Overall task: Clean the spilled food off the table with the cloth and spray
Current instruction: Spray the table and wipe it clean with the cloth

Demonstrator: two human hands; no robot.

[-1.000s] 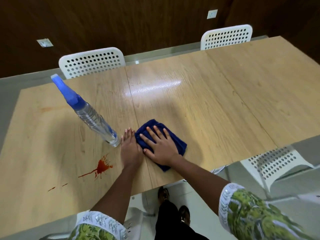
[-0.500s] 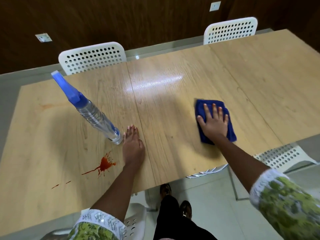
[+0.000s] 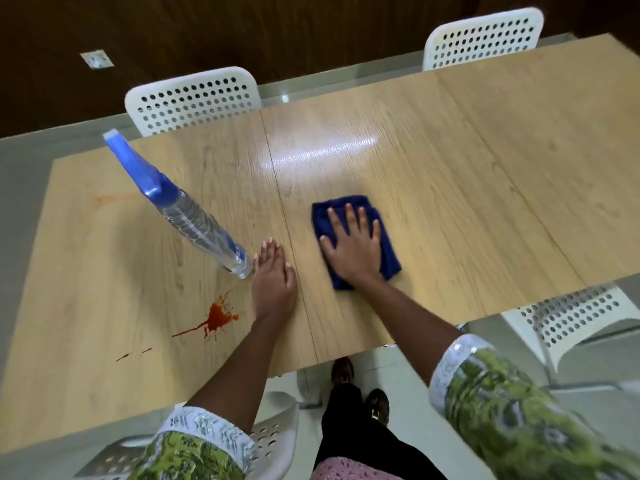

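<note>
Right grip (image 3: 351, 245) presses flat, fingers spread, on the blue cloth (image 3: 388, 251); left grip (image 3: 273, 282) lies open near the tabletop's (image 3: 485, 168) front edge, beside the spray bottle (image 3: 194, 216) and red spill (image 3: 218, 315).

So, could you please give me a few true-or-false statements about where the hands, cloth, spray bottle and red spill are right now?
1. The right hand presses flat on the folded dark blue cloth. True.
2. The cloth covers the red sauce splatter. False: the splatter lies uncovered, left of the left hand.
3. The left hand grips the clear spray bottle with the blue nozzle. False: it lies flat on the light wooden table beside the bottle's base.
4. The bottle stands on the table. True.
</note>
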